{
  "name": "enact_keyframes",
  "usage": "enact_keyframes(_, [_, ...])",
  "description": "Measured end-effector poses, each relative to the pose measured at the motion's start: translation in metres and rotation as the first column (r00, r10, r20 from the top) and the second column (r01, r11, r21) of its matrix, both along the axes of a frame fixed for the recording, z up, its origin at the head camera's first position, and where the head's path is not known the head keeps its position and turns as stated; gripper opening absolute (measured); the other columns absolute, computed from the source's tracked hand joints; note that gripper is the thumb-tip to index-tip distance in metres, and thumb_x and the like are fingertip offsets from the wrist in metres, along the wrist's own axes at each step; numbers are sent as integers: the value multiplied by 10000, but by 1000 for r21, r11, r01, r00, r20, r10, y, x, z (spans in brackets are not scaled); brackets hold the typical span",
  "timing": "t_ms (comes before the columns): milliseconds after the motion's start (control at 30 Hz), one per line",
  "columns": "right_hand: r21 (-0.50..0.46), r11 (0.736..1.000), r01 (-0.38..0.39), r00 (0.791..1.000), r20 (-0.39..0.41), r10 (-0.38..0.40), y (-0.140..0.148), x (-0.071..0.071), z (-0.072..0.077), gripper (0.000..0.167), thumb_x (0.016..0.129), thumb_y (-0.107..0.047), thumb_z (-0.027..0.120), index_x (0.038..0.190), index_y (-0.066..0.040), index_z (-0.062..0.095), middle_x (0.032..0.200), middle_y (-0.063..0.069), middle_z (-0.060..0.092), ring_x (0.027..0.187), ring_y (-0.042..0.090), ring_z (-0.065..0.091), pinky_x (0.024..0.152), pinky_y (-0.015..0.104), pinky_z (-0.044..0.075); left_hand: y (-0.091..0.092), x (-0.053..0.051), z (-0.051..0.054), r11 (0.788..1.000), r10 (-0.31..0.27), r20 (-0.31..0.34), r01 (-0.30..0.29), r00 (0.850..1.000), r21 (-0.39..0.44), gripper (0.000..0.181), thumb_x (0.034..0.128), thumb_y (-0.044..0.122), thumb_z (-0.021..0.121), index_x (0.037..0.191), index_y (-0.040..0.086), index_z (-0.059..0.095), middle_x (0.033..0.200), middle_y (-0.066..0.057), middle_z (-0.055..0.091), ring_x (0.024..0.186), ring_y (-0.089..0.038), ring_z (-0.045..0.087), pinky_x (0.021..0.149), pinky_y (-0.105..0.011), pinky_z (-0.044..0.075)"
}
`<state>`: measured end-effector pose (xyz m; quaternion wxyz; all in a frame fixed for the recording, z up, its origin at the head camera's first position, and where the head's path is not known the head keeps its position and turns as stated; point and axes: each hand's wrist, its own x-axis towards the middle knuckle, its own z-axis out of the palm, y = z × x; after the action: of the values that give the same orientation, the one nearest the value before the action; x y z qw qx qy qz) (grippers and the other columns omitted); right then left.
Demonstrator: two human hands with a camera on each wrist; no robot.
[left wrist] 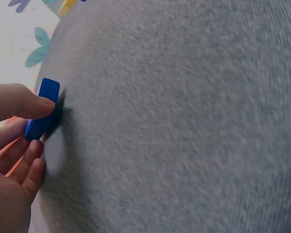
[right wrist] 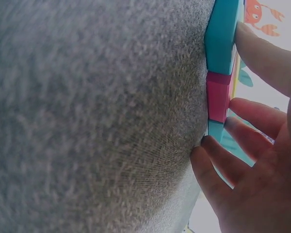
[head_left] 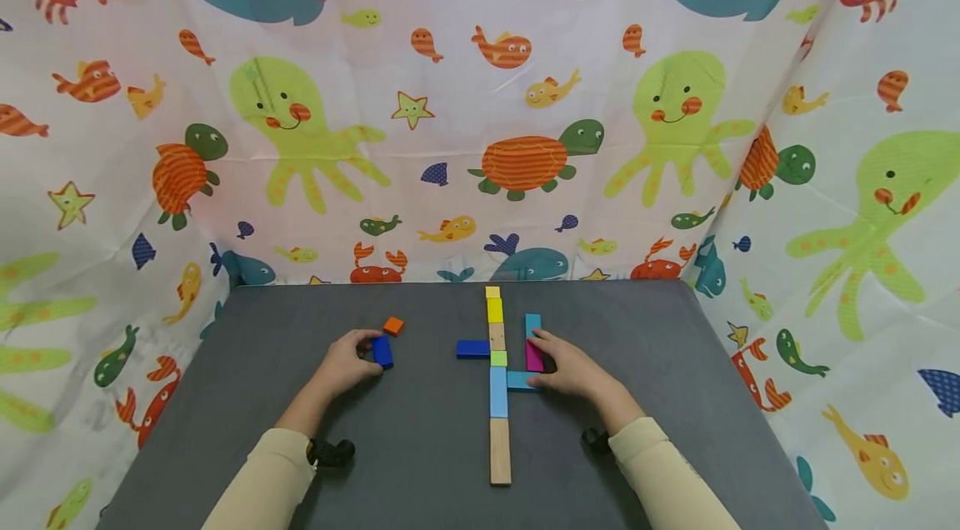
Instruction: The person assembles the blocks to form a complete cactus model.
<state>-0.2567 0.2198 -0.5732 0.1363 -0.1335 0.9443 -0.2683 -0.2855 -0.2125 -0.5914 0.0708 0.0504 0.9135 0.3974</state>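
The left hand [head_left: 351, 363] pinches a dark blue block [head_left: 382, 352] between thumb and fingers, above the grey table in the left wrist view. Just beyond that block lies a small orange block [head_left: 393, 327]. On the right, the right hand [head_left: 573, 367] spreads over a short branch of blocks. Its thumb touches the light blue crosswise block [head_left: 519, 381], and its index fingertip touches the pink block [head_left: 533, 357]. The right wrist view shows the pink block [right wrist: 218, 96] between two blue ones; the other fingers stay extended beside them. Beyond the pink block lies another blue block [head_left: 532, 325].
A straight row of blocks runs up the grey table [head_left: 420, 447], with a wooden block [head_left: 500, 451] nearest and yellow ones [head_left: 495, 310] at the far end. A dark blue block [head_left: 472, 349] juts left from the row. A printed cloth [head_left: 450, 147] hangs behind the table.
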Motion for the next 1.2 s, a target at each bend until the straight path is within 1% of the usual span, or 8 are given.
enact_keyframes(67, [2,1000,3,1000,2,-3,1,0,0,817,855,-378,805,1547,-154,434,1653,57,311,1495,358,317,1164,578,313,2,0,3,1000,-4,10,4,1000,8,647,751,122,815,1363,89,607,1258,-168,605,1106,-332,578,939,-516,488])
enact_keyframes(167, [-1,1000,3,1000,-3,-3,1,0,0,817,856,-381,803,1548,-153,432,1653,56,310,1496,357,317,1164,576,313,9,0,7,1000,-10,22,9,1000,27,660,774,137,821,1386,79,580,1342,-188,577,1189,-365,568,996,-540,474])
enact_keyframes(267, [-7,1000,4,1000,-6,-4,0,0,-1,815,854,-379,805,1544,-147,438,1650,60,316,1492,358,324,1162,578,316,19,-2,11,999,-18,17,17,1000,38,669,784,131,824,1395,60,563,1381,-199,561,1228,-384,561,1019,-556,465])
enact_keyframes(433, [-5,1000,10,1000,-1,-10,-1,1,0,818,850,-382,807,1543,-150,440,1648,65,320,1489,359,328,1159,580,319,35,-8,16,998,-37,-20,38,999,47,640,781,121,822,1374,83,584,1318,-162,589,1173,-353,579,990,-538,477])
enact_keyframes(533, [-3,1000,16,1000,1,-16,-1,1,0,817,850,-382,807,1544,-155,439,1649,61,318,1492,355,325,1163,578,315,46,-13,19,997,-45,-27,46,999,63,623,790,121,817,1370,110,591,1326,-137,585,1180,-333,586,994,-526,485])
enact_keyframes(733, [-1,1000,14,1000,-1,-14,0,2,1,816,851,-376,810,1544,-156,440,1651,56,315,1492,350,325,1166,569,314,67,-23,24,995,-60,-33,62,998,75,618,805,113,811,1378,82,581,1345,-156,576,1200,-354,591,989,-536,496])
enact_keyframes(933, [-4,1000,12,1000,7,-12,1,2,1,818,858,-388,802,1552,-171,427,1658,42,299,1500,343,313,1170,565,310,88,-32,18,995,-71,-28,73,997,65,603,817,111,817,1374,74,590,1333,-149,592,1189,-334,596,1001,-510,499])
enact_keyframes(1200, [-10,1000,11,1000,11,-10,0,3,2,818,860,-379,801,1554,-166,423,1658,52,299,1502,348,305,1170,571,308,111,-43,9,992,-110,-23,111,994,51,604,872,156,798,1431,101,575,1402,-150,603,1236,-317,610,1023,-490,495])
